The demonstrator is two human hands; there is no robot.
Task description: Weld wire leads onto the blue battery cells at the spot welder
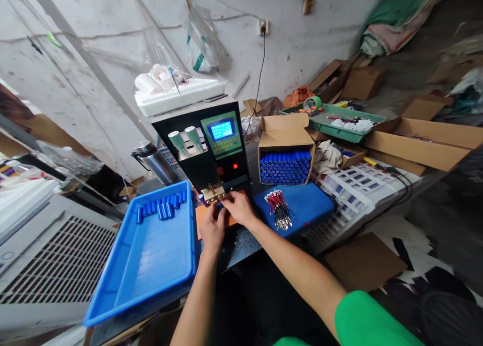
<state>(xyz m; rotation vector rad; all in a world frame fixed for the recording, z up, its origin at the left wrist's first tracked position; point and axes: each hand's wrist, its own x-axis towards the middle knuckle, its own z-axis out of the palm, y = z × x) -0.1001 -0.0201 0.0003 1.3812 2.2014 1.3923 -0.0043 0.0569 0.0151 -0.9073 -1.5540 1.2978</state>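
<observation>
A black spot-welding machine (230, 157) with a lit blue display stands in the middle. My left hand (212, 227) and my right hand (238, 208) are close together at its electrodes (213, 191), fingers bent inward. What the fingertips hold is too small and hidden to make out. A blue cylindrical cell (203, 199) shows just left of the electrodes. Under my hands lies an orange board (204, 223). Right of them, a bundle of red and black wires (279, 210) rests on a blue pad (311, 205).
A blue tray (154, 270) at the left holds several blue cells (165, 209) along its far side. Behind the pad stands an open cardboard box (285, 135) filled with blue cells. A steel flask (156, 162) stands behind the tray; a green tray (332, 122) is farther right.
</observation>
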